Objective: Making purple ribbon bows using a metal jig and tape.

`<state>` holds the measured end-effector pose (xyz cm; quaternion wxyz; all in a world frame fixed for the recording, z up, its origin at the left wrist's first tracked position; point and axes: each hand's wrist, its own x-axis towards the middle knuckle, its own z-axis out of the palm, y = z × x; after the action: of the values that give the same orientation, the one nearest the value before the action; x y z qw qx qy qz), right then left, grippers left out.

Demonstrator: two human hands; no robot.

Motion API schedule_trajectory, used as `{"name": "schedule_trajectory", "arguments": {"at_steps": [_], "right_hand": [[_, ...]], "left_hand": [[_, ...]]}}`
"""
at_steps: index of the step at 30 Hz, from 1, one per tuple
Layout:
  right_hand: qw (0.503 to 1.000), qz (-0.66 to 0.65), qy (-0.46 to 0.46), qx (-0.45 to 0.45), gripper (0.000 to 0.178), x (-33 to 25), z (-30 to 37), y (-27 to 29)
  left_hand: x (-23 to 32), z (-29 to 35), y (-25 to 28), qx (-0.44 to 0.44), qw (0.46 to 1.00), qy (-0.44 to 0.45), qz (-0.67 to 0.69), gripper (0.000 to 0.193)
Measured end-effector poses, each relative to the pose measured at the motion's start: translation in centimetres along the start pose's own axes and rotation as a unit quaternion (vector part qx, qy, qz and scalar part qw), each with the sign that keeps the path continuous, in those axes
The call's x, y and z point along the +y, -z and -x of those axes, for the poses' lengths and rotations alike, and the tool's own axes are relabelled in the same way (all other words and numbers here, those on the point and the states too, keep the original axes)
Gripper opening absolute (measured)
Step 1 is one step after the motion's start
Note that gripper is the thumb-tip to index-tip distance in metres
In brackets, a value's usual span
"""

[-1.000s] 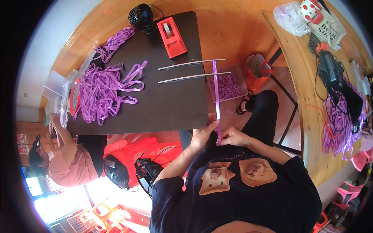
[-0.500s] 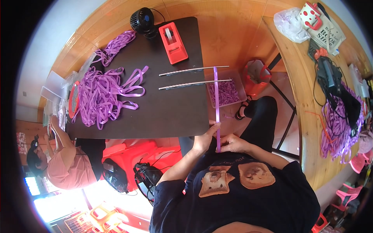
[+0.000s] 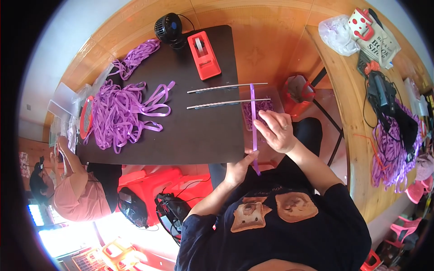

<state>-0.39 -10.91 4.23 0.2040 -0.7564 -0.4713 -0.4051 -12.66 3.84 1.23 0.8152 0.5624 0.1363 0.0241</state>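
A narrow purple ribbon (image 3: 254,141) hangs in a strip between two thin metal rods and my lap. The far rod (image 3: 226,86) and the near rod (image 3: 226,104) lie parallel, sticking out past the table's right edge. My left hand (image 3: 240,169) pinches the ribbon near its lower end, just off the table's front right corner. Beside the strip, my right hand (image 3: 279,132) is raised with its fingers apart; the fingertips are at the ribbon, and whether they touch it I cannot tell.
On the dark table (image 3: 199,140) lie a heap of purple ribbon (image 3: 120,113), a red tape dispenser (image 3: 204,56) and a black fan (image 3: 168,28). Below the rods is a clear bin (image 3: 275,105) of purple pieces. A wooden table (image 3: 357,135) stands right; a person (image 3: 81,194) sits left.
My right hand has left the ribbon's lower end beside my left hand and moved up and away from me along the strip. My left hand keeps its hold.
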Motion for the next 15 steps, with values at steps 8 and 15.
{"name": "schedule_trajectory", "arguments": {"at_steps": [8,15], "right_hand": [[0.997,0.011,0.068,-0.019,0.027,-0.6,-0.2,-0.3],[0.998,-0.017,0.064,0.021,0.026,-1.1,-1.9,0.8]], "left_hand": [[0.5,0.6,-0.3,-0.018,0.994,-0.006,0.11,0.017],[1.3,0.7,-0.5,-0.054,0.972,0.047,0.225,0.011]]}}
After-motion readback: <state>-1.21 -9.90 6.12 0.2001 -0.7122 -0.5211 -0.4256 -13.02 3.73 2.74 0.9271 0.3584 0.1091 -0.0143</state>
